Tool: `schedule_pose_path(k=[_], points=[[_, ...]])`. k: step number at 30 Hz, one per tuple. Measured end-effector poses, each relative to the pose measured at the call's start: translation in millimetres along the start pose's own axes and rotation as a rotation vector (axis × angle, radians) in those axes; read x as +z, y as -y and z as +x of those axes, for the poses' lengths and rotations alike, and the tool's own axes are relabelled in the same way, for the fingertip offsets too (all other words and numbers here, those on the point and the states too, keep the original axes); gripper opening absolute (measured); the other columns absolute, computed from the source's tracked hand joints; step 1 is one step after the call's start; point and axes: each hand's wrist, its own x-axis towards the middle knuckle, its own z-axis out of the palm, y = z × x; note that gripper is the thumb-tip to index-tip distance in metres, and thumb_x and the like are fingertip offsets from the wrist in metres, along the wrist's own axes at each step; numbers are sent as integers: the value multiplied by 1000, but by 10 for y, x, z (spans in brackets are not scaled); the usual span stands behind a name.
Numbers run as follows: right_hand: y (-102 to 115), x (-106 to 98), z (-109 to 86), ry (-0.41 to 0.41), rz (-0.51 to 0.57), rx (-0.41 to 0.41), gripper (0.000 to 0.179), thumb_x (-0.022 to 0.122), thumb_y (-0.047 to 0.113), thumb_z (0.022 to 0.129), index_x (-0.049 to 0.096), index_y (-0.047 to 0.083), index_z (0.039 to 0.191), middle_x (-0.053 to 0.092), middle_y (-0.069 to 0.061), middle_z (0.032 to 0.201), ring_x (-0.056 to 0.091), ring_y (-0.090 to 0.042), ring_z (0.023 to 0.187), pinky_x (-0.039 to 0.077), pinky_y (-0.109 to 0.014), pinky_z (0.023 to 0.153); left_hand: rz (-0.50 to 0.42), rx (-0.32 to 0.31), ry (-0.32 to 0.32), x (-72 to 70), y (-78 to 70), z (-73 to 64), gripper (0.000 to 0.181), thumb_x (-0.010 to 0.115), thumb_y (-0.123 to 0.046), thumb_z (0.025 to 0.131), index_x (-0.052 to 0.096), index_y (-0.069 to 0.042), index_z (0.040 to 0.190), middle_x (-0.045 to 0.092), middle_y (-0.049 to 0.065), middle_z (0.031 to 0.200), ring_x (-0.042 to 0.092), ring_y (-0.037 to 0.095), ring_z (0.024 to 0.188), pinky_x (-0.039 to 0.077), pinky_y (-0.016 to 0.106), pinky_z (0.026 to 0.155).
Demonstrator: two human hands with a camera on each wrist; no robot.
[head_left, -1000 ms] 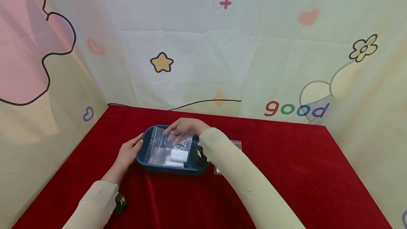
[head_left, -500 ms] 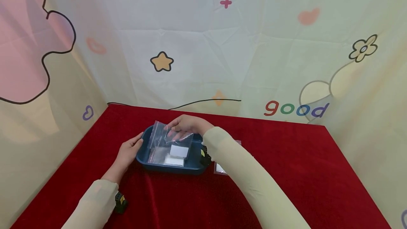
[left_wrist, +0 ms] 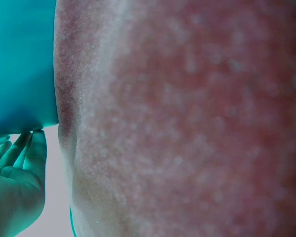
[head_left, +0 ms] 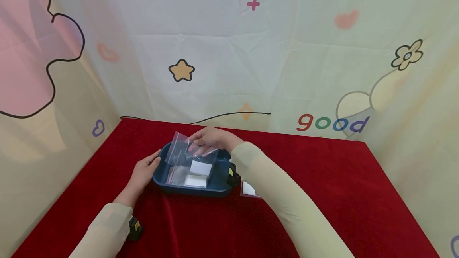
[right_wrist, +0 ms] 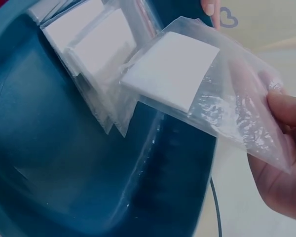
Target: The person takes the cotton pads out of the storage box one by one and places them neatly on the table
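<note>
A blue plastic tray stands on the table. My left hand grips its left rim, fingertips against the wall in the left wrist view. Above the tray's far side, my right hand pinches a clear zip-lock bag by one end. A white rectangular piece shows inside that bag, which hangs tilted over the tray. Beneath it, other zip-lock bags with white pieces lie overlapped in the tray's left part; how many cannot be told. The bare tray bottom shows to their right.
A red cloth covers the table. Just right of the tray lies another clear bag with something white in it, partly hidden by my right sleeve. A printed curtain rises behind and at the sides.
My right hand has risen slightly and drifted right, lifting the zip-lock bag off the bags below. Its upper end now stands above the tray's far rim. My left hand stays on the rim.
</note>
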Motion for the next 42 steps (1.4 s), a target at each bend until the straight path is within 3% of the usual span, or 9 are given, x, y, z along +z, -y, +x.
schedule_pose_path(k=[25, 42], points=[[2, -68, -245, -96, 69, -93, 38, 47, 17, 109, 58, 8, 145, 68, -17, 137, 74, -5, 75, 60, -18, 67, -8, -9, 6, 7, -13, -6, 54, 42, -25, 111, 30, -8, 161, 34, 22, 164, 34, 38, 153, 36, 52, 123], [-165, -113, -532, -177, 215, -109, 38, 49, 14, 108, 59, 9, 145, 67, -19, 138, 74, -7, 80, 59, -17, 65, 4, 14, -2, 0, 26, 6, 54, 42, -25, 111, 31, -7, 160, 34, 21, 164, 34, 39, 153, 37, 53, 123]])
